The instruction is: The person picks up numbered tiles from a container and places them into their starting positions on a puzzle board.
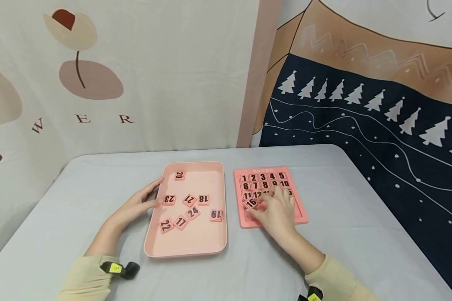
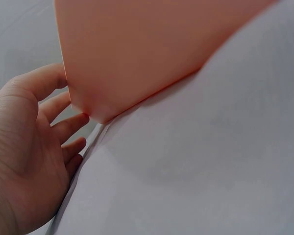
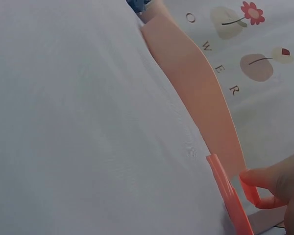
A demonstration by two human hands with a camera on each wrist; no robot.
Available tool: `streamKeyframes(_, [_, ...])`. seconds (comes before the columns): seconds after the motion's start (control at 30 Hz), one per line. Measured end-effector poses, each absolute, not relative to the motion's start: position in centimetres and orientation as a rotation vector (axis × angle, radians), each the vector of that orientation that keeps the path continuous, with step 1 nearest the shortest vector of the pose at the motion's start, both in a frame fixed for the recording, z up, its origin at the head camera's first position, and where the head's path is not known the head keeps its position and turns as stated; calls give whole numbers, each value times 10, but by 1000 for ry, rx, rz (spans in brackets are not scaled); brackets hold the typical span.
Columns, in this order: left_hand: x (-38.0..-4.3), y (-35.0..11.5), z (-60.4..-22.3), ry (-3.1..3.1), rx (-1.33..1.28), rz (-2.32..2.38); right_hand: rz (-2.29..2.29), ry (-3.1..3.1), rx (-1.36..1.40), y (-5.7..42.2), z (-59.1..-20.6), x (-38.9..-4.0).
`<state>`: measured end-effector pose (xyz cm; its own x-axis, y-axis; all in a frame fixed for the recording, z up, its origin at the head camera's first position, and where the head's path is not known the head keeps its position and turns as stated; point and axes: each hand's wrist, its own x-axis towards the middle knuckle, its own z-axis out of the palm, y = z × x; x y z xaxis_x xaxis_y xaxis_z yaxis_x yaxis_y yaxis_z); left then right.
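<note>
My right hand point(image 1: 278, 211) pinches a pink number tile marked 16 point(image 1: 250, 203) between thumb and fingertips. That tile is tilted, over the left side of the pink number board point(image 1: 301, 217), just below the 11. In the right wrist view the pinched tile point(image 3: 250, 192) stands above the board's edge point(image 3: 228, 193). Rows of tiles beginning with 1, 6 and 11 sit in the board, the third partly hidden by my fingers. My left hand point(image 1: 133, 205) touches the left side of the pink tray point(image 1: 196, 242) with extended fingers; its fingertips meet the tray wall in the left wrist view.
Several loose number tiles lie in the tray, including 20 point(image 1: 179, 175), 23 point(image 1: 169, 200), 22 point(image 1: 166, 225) and 19 point(image 1: 216, 215), turned various ways. Tray and board lie side by side on a white-covered table point(image 1: 248, 271). Printed curtains hang behind it.
</note>
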<state>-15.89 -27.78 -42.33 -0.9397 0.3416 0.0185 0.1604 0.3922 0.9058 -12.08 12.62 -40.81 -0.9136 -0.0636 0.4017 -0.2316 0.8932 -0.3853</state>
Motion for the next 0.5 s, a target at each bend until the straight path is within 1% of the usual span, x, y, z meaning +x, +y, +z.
streamKeyframes(0.5, [-159, -278, -424, 2482, 455, 1576, 504, -2702, 185, 123, -416, -123])
